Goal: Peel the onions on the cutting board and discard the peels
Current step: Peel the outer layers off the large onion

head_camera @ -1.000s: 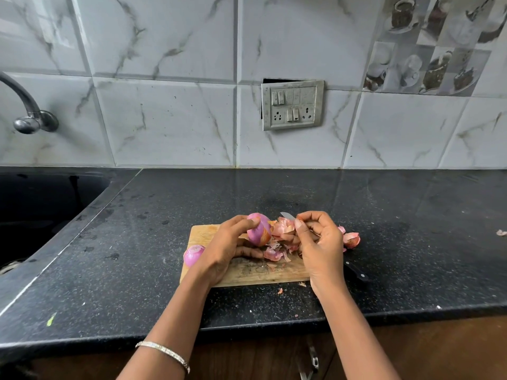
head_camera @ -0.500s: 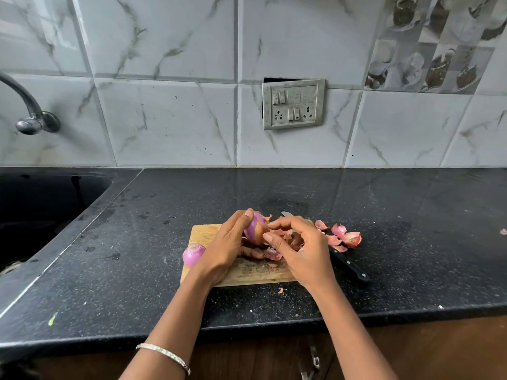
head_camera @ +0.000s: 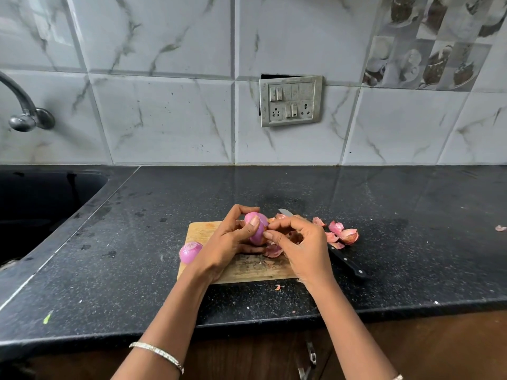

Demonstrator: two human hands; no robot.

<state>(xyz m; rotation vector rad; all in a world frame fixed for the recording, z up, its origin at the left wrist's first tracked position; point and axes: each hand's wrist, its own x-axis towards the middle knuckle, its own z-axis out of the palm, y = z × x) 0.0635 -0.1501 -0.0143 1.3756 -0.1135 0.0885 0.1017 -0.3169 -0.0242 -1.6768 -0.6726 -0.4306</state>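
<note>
Your left hand [head_camera: 227, 242] grips 1 onion [head_camera: 256, 229] above the cutting board [head_camera: 203, 231]. Your right hand [head_camera: 301, 248], back from the peels [head_camera: 343, 234], now pinches skin at its side; peeling resumes.

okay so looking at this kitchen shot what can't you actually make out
Head view only:
- Knife blade middle: hidden behind the right hand.
- Far side of the onion: covered by the left hand.
- Tap top: cut off by the left edge.
- Sink bottom: too dark.
</note>
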